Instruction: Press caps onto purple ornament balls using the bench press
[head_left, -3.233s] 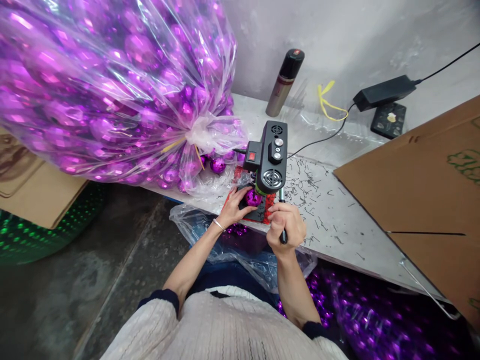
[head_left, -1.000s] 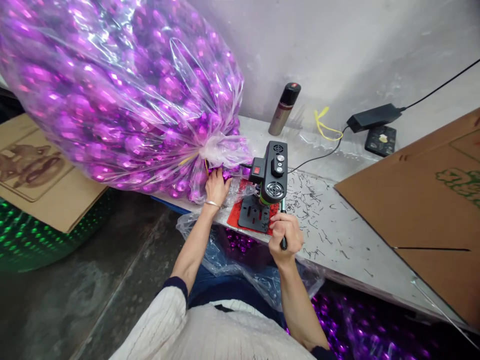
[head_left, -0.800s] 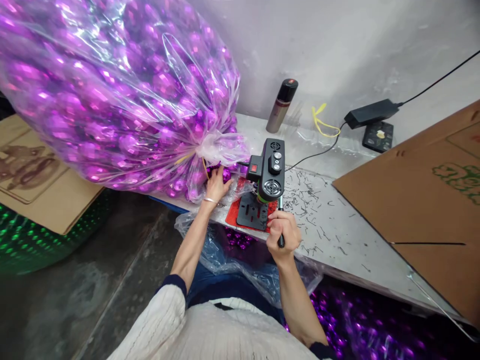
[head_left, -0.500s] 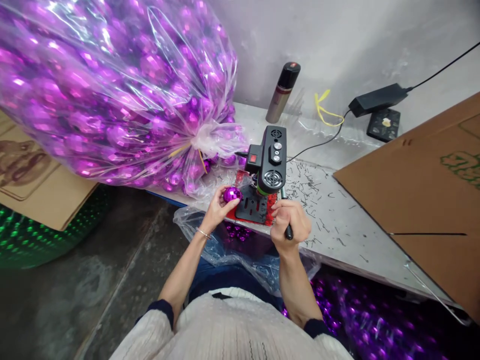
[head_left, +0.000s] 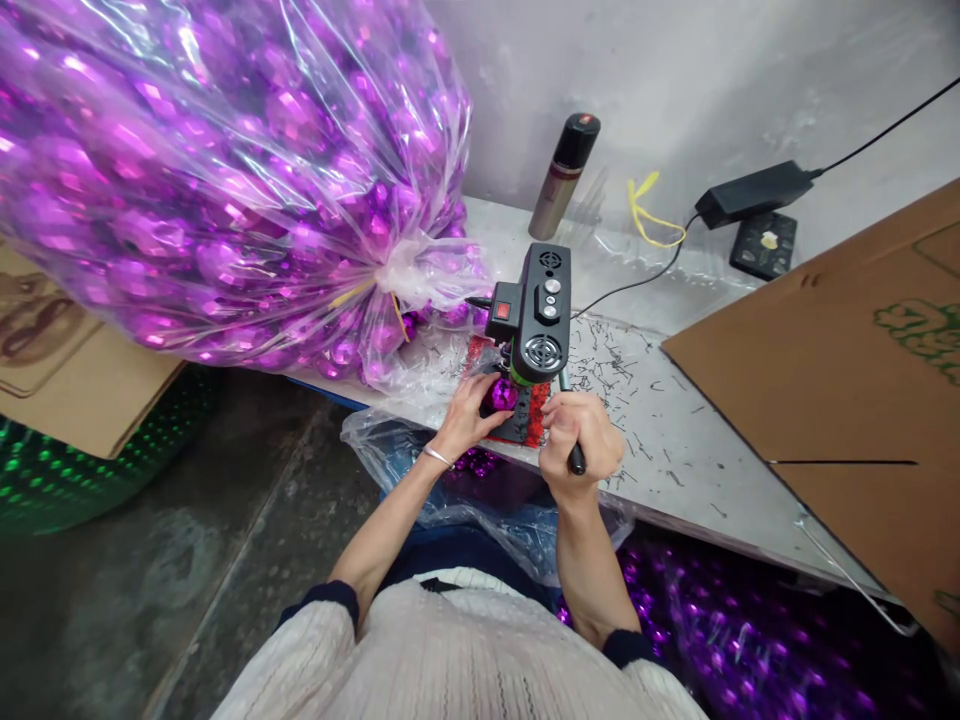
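Observation:
My left hand (head_left: 466, 418) is closed round a shiny purple ball (head_left: 501, 394) and holds it on the black base plate under the head of a small black bench press machine (head_left: 538, 325). My right hand (head_left: 578, 436) is wrapped round the machine's black lever handle (head_left: 576, 461), just right of the base. The machine stands on a red mat (head_left: 535, 427) near the front edge of the grey table (head_left: 675, 450). A huge clear bag of purple balls (head_left: 217, 180) lies to the left, its tied neck close to the machine.
A spray can (head_left: 564, 175) stands by the wall. A black power adapter (head_left: 754, 192) with its cable and a black pad (head_left: 763, 245) lie at the back right. A large cardboard sheet (head_left: 847, 380) covers the table's right side. Plastic bags with purple balls (head_left: 720, 640) sit under the table.
My left hand reached to the bag's neck, came back with a purple ball and set it under the machine head. My right hand stayed on the lever.

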